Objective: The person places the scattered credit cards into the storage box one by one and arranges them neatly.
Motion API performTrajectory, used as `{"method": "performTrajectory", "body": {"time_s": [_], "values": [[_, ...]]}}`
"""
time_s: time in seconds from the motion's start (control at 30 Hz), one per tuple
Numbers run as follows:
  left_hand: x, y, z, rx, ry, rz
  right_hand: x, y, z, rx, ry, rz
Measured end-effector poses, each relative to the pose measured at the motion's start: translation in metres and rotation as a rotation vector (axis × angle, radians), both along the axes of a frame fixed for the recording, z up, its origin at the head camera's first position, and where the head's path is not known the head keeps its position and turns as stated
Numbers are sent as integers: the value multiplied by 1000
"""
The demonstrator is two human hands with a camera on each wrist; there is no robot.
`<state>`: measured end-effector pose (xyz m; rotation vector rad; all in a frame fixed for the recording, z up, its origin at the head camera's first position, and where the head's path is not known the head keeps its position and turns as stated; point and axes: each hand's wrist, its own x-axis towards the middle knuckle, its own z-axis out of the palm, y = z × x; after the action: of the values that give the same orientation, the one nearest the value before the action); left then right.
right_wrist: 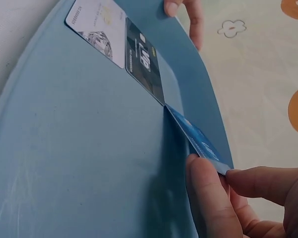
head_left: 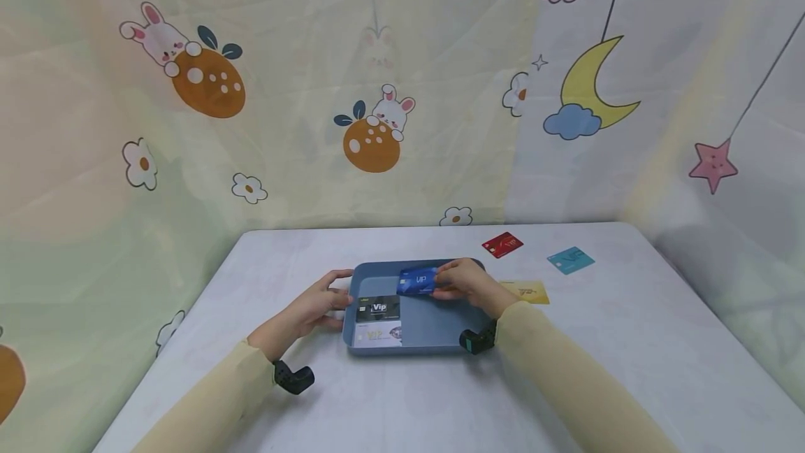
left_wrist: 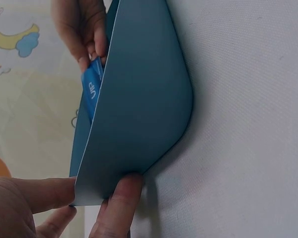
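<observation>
Pinching one blue card [head_left: 415, 281] (of six): right fingers [right_wrist: 260, 183]; left fingers [left_wrist: 121, 203] grip one tray [head_left: 434, 327].

one tray [head_left: 440, 327], six cards [head_left: 571, 260], two hands [head_left: 468, 282], two sleeves [head_left: 560, 369], two wrist cameras [head_left: 293, 377], one table [head_left: 390, 397]

A left hand [head_left: 321, 303] holds a blue tray [head_left: 440, 327] by its left edge while the right hand [head_left: 467, 281] pinches a blue card [head_left: 415, 281] over its far half, with a black card [head_left: 378, 308] and white card [head_left: 377, 334] inside its left side, and a red card [head_left: 502, 245], yellow card [head_left: 531, 292] and teal card [head_left: 571, 260] to its right.
</observation>
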<state>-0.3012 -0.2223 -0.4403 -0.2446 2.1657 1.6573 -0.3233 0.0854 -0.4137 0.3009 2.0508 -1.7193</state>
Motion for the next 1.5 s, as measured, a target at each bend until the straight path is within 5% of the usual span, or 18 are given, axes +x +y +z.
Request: {"method": "performTrajectory", "body": {"time_s": [0.53,1.5], "values": [[3,0,3,6,15,-17,-3,-7,-3,10,1,-5],[0,0,-2,2,26,6,-8,-31,-12,-129,-79,-25]]}}
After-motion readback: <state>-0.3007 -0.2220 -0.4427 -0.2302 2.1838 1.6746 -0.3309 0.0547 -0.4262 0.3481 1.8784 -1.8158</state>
